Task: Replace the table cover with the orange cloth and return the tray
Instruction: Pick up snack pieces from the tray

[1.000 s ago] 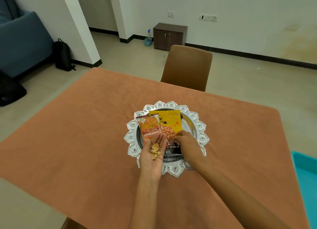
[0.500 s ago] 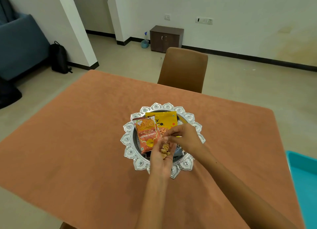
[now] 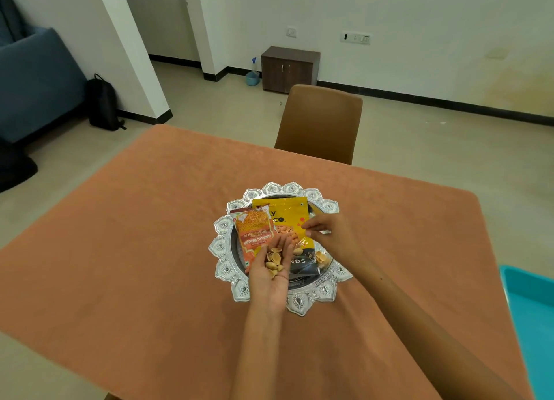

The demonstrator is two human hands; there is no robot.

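One tray (image 3: 223, 246) under the hands; two hands, left hand (image 3: 271, 275) and right hand (image 3: 331, 234); two packets, orange packet (image 3: 254, 234) and yellow packet (image 3: 287, 219), beyond the left hand; one cloth (image 3: 135, 249); one chair (image 3: 320, 120); several shells (image 3: 274, 260) in the left palm.

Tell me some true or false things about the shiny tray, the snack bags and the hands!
1. The silver tray sits on the orange cloth. True.
2. The left hand is palm up with nut shells in it. True.
3. The orange snack packet lies on the floor. False: it lies in the tray, beside the yellow packet.
4. The right hand is flat on the cloth. False: it is over the tray with its fingers drawn together.
5. A brown chair stands at the table's far side. True.
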